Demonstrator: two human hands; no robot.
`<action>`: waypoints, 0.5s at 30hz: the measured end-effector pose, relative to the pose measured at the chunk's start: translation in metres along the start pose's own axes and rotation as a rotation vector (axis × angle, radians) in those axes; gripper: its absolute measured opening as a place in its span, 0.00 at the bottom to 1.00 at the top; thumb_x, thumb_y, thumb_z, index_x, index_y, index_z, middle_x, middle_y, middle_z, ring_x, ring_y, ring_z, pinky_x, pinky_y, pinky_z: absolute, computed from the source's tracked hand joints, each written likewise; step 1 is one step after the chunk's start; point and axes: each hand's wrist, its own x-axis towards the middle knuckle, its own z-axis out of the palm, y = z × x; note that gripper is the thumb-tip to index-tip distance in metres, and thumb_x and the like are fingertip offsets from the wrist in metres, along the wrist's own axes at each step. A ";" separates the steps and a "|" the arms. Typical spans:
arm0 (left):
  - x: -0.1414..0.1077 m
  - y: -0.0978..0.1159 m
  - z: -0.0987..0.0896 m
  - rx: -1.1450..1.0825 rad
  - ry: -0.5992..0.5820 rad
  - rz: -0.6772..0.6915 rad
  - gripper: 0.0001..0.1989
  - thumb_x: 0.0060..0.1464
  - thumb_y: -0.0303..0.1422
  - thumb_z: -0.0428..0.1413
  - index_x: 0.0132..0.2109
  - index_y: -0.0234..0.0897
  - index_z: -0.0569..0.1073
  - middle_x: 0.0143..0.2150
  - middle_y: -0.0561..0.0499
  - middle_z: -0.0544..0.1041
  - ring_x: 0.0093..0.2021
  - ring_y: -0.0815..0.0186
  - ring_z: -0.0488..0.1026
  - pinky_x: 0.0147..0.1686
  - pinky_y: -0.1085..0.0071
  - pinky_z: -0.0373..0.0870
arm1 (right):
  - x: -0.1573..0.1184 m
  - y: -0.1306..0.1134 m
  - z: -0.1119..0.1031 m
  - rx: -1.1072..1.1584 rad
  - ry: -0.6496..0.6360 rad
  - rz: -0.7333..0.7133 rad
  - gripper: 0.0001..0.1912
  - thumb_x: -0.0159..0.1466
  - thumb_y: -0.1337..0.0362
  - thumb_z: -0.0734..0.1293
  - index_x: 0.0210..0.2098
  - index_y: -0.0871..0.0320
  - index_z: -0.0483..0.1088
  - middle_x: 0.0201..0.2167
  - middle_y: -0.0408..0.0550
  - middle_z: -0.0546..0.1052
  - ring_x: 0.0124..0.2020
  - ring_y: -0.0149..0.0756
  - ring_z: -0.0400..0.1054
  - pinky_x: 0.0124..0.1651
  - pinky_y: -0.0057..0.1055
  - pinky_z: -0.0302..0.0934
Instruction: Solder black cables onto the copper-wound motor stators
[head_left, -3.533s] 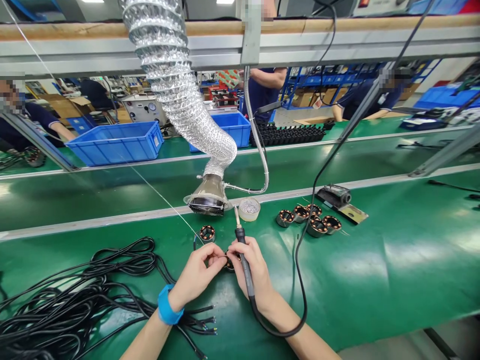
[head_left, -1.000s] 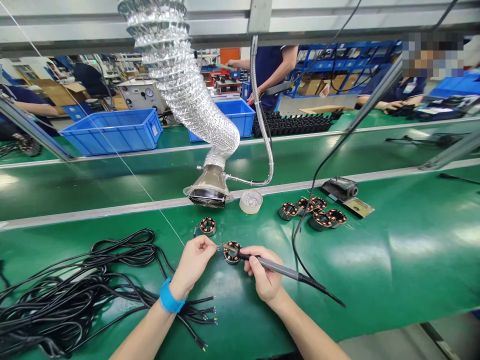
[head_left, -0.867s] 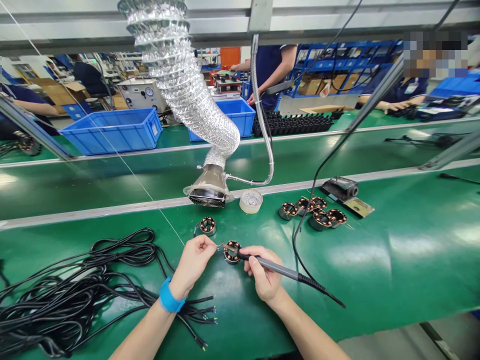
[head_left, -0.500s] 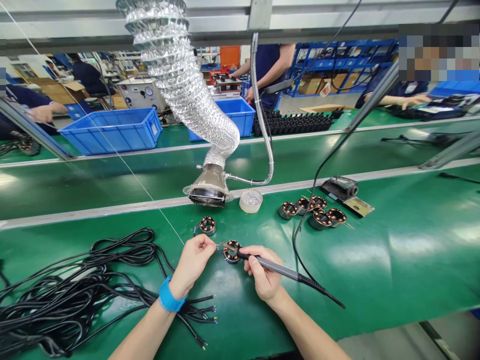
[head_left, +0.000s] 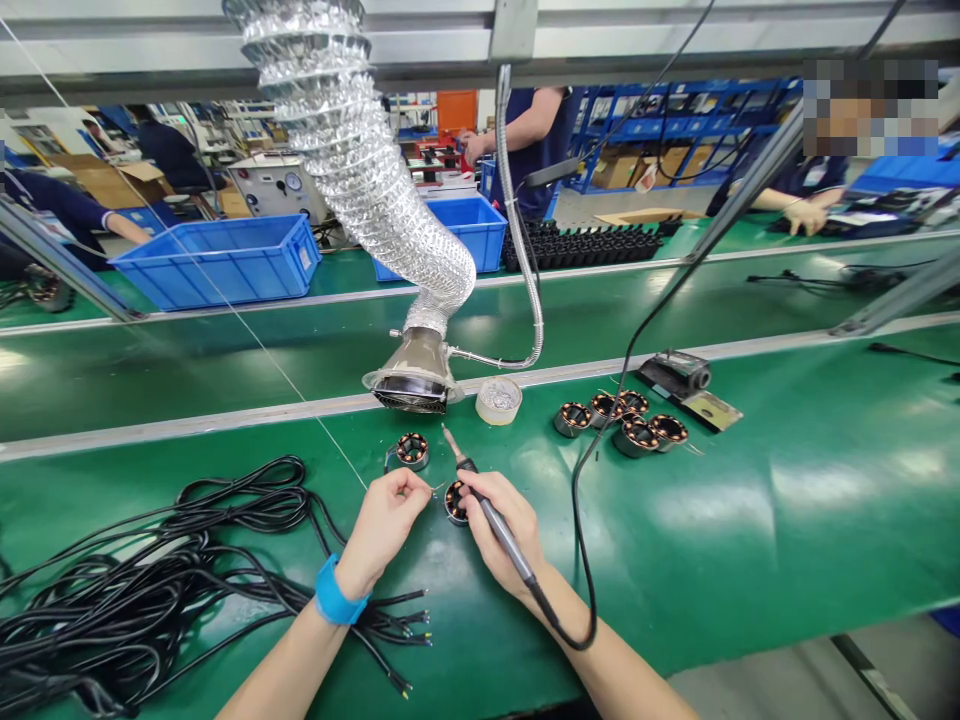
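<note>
My right hand (head_left: pixel 501 525) grips a soldering iron (head_left: pixel 504 530), its tip pointing up and away, above the bench and off the parts. My left hand (head_left: pixel 391 515) is closed in a pinch on a thin solder wire (head_left: pixel 330 437), which runs down from the upper left; a short end pokes out past the fingertips. Between the hands sits a motor stator (head_left: pixel 453 503) with copper windings, partly hidden by my right hand. Another stator (head_left: pixel 412 451), with leads at its left, lies just beyond my left hand. Whether the pinch also holds a stator lead, I cannot tell.
Black cables (head_left: pixel 187 570) with stripped ends cover the left of the green bench. A fume extractor hood (head_left: pixel 411 370) hangs ahead, beside a round tub (head_left: pixel 499 400). Several stators (head_left: pixel 637 435) and a soldering iron stand (head_left: pixel 675 375) are at right. Co-workers sit beyond blue bins (head_left: pixel 225 265).
My right hand has swung the soldering iron's tip up and away from the stator and my left fingertips. The iron's cord now loops nearer my right forearm. My left hand stays put.
</note>
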 end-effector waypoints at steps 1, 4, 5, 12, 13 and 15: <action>-0.001 0.000 0.000 0.000 -0.006 0.007 0.07 0.49 0.34 0.57 0.28 0.34 0.72 0.26 0.54 0.72 0.27 0.70 0.65 0.30 0.75 0.60 | 0.001 0.001 0.001 0.004 -0.001 -0.006 0.22 0.65 0.75 0.62 0.56 0.52 0.67 0.39 0.48 0.73 0.38 0.33 0.71 0.42 0.32 0.68; -0.004 0.001 0.002 -0.002 -0.045 0.042 0.07 0.51 0.34 0.56 0.29 0.34 0.72 0.27 0.54 0.72 0.28 0.69 0.65 0.31 0.75 0.61 | 0.002 0.004 0.005 0.015 -0.009 -0.019 0.25 0.65 0.76 0.62 0.58 0.51 0.65 0.41 0.49 0.70 0.40 0.32 0.71 0.46 0.32 0.68; -0.005 0.001 0.003 -0.004 -0.066 0.056 0.07 0.51 0.34 0.56 0.30 0.34 0.72 0.27 0.54 0.72 0.28 0.69 0.65 0.31 0.75 0.62 | 0.002 0.005 0.006 0.021 -0.019 -0.017 0.25 0.65 0.76 0.62 0.59 0.51 0.64 0.42 0.49 0.69 0.41 0.32 0.71 0.47 0.32 0.68; -0.010 0.002 0.007 0.029 -0.130 0.102 0.09 0.55 0.36 0.56 0.32 0.34 0.72 0.29 0.52 0.73 0.29 0.68 0.67 0.30 0.74 0.63 | 0.004 0.005 0.012 0.027 -0.049 -0.039 0.27 0.66 0.75 0.59 0.61 0.48 0.62 0.43 0.48 0.68 0.42 0.32 0.71 0.48 0.30 0.70; -0.010 0.003 0.006 0.036 -0.133 0.103 0.09 0.55 0.36 0.56 0.33 0.34 0.73 0.29 0.52 0.73 0.29 0.68 0.67 0.30 0.74 0.63 | 0.004 0.005 0.012 0.022 -0.051 -0.043 0.26 0.66 0.75 0.59 0.61 0.48 0.62 0.43 0.48 0.67 0.42 0.32 0.71 0.49 0.30 0.70; -0.010 0.004 0.005 0.047 -0.144 0.108 0.10 0.56 0.38 0.56 0.33 0.34 0.73 0.29 0.52 0.73 0.29 0.67 0.67 0.31 0.74 0.64 | 0.004 0.005 0.012 0.006 -0.047 -0.052 0.26 0.66 0.75 0.59 0.61 0.48 0.63 0.43 0.48 0.67 0.42 0.32 0.70 0.48 0.31 0.69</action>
